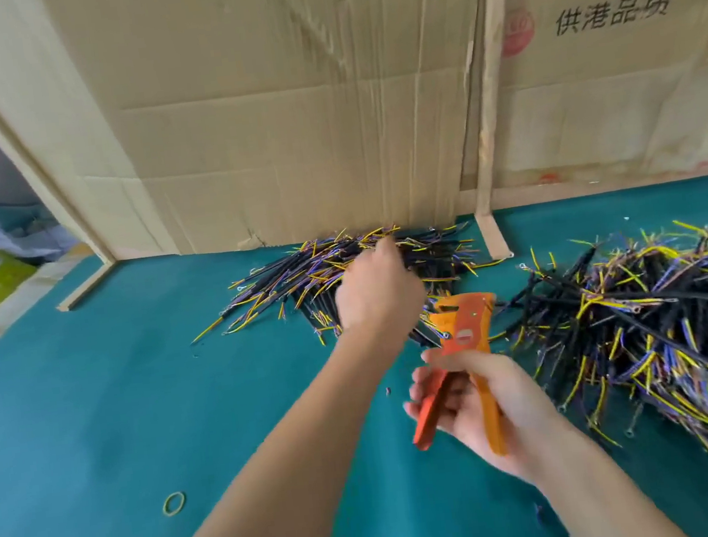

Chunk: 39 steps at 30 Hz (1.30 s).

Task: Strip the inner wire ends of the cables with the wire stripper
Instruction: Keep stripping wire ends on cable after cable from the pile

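Orange wire stripper (pixel 462 344) is sitting gripped in the right hand (pixel 486 403), handles spread, above the green table (pixel 97 430). Left hand (pixel 372 292) is reaching into the far cable pile (pixel 343 269) by the cardboard wall (pixel 282 122); its grip is hidden. Likely between cables; next needs one from the right heap (pixel 658 322). Open table lies left.

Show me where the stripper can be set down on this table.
Free: green mat left of the left hand, bar a rubber band. Crowded: far cable pile by the cardboard; right cable pile beside the wire stripper.
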Each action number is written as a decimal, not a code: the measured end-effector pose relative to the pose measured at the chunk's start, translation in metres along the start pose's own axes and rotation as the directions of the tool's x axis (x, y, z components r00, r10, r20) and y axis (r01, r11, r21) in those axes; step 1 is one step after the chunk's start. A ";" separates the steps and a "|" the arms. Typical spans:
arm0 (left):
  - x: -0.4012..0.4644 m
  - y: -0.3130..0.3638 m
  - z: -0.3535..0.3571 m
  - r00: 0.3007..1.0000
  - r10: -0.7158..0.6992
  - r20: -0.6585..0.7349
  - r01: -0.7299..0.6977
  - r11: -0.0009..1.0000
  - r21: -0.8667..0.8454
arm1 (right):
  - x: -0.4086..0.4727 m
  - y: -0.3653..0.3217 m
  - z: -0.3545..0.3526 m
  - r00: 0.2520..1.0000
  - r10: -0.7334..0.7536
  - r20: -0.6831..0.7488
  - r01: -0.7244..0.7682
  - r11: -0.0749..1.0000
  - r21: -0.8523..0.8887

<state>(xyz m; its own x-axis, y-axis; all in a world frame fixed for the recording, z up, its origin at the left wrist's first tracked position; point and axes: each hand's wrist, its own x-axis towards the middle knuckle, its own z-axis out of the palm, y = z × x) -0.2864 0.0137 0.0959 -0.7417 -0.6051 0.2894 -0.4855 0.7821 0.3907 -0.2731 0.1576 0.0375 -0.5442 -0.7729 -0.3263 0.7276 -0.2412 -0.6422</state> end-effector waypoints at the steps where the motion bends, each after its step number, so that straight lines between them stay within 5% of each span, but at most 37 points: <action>1: -0.008 -0.029 0.001 0.999 -0.046 0.008 0.044 0.987 0.154 | 0.001 0.003 -0.005 0.998 -0.052 -0.020 0.053 0.997 0.057; 3: -0.026 -0.066 0.012 0.992 -0.096 0.078 0.073 0.963 0.258 | 0.005 -0.011 -0.013 0.991 -0.086 -0.099 0.093 0.993 0.069; 9: -0.035 -0.090 0.021 0.992 -0.105 0.067 0.092 0.979 0.181 | 0.006 -0.006 -0.019 0.996 -0.091 -0.001 0.091 0.993 0.073; 14: -0.068 -0.086 0.009 0.991 -0.093 -0.099 0.070 0.974 -0.214 | 0.007 -0.006 -0.018 0.996 -0.080 0.034 0.080 0.997 -0.006; 19: -0.114 -0.093 0.017 0.998 -0.060 -0.004 0.048 0.840 -0.541 | 0.005 -0.009 -0.016 0.979 -0.144 0.146 0.152 0.987 -0.046; 28: -0.125 -0.098 0.024 0.999 0.030 -0.011 -0.031 0.825 -0.564 | 0.003 -0.016 -0.023 0.962 -0.188 0.200 0.217 0.967 -0.135; 35: -0.117 -0.094 0.022 0.975 0.125 0.185 0.056 0.664 -0.746 | 0.008 -0.008 -0.021 0.944 -0.111 0.310 0.157 0.979 -0.128; 39: -0.112 -0.097 0.023 0.979 0.034 0.199 0.152 0.522 -0.839 | 0.012 0.000 -0.017 0.942 -0.061 0.330 0.133 0.971 -0.200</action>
<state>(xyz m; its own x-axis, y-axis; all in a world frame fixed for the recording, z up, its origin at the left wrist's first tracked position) -0.1671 0.0087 0.0056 -0.8350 -0.5362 0.1232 0.0221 0.1912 0.9813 -0.2871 0.1590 0.0219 -0.4195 -0.9069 -0.0394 0.5503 -0.2196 -0.8056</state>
